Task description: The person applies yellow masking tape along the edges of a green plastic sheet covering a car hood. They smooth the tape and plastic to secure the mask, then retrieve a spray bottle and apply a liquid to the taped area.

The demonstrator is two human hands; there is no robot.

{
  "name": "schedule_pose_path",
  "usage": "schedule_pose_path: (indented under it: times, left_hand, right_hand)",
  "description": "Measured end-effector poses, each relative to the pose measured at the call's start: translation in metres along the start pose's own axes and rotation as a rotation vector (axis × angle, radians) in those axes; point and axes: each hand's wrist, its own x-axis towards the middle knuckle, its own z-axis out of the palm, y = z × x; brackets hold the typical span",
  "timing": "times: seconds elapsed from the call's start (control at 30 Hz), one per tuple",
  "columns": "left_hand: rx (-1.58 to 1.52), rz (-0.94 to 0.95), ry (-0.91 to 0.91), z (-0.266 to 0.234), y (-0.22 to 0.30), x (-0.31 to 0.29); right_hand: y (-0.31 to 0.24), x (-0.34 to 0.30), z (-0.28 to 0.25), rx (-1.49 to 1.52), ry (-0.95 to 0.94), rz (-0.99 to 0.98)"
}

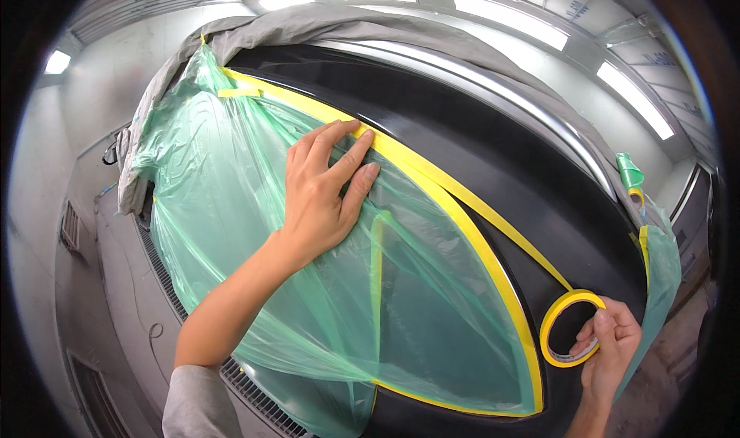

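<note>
My left hand (320, 191) lies with fingers apart over green masking film (208, 160), its fingertips pressing on a yellow tape strip (308, 105) along the upper edge of the covered car window. In my right hand (613, 345) is a roll of yellow masking tape (549, 331), gripped at its right side by thumb and fingers. From the roll a length of tape (509, 230) runs taut up and left toward my left fingertips, separating from the strip stuck on the window edge. Beneath the film the window glass shows faintly.
Around the window is the black car body (478, 122) with a bright trim strip (493, 79). A grey cover (262, 28) is draped along the far side. More green film (661, 276) hangs at the right, near a green film roll (628, 172). A floor grate (258, 395) runs along the lower left.
</note>
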Motion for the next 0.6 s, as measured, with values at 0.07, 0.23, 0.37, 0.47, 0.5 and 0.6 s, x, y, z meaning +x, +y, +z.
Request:
schedule_pose_path:
  times: [0.07, 0.23, 0.37, 0.47, 0.5, 0.6]
  left_hand:
    - [-0.007, 0.007, -0.002, 0.0, 0.002, 0.001]
    - [-0.006, 0.021, -0.02, -0.004, 0.002, 0.007]
    - [0.013, 0.016, -0.066, -0.006, 0.003, 0.008]
    - [0.015, 0.016, -0.069, -0.005, 0.003, 0.008]
    - [0.016, 0.019, -0.068, -0.005, 0.003, 0.008]
    - [0.015, 0.018, -0.069, -0.002, 0.004, 0.007]
  right_hand:
    - [0.0, -0.004, -0.002, 0.018, -0.023, -0.011]
    - [0.001, -0.018, -0.006, 0.06, -0.037, -0.123]
    - [0.007, -0.026, -0.003, 0.044, -0.021, -0.021]
    - [0.01, -0.03, -0.001, 0.053, -0.023, 0.022]
    - [0.011, -0.032, 0.0, 0.042, -0.018, 0.039]
    - [0.013, -0.034, 0.002, 0.011, -0.001, 0.026]
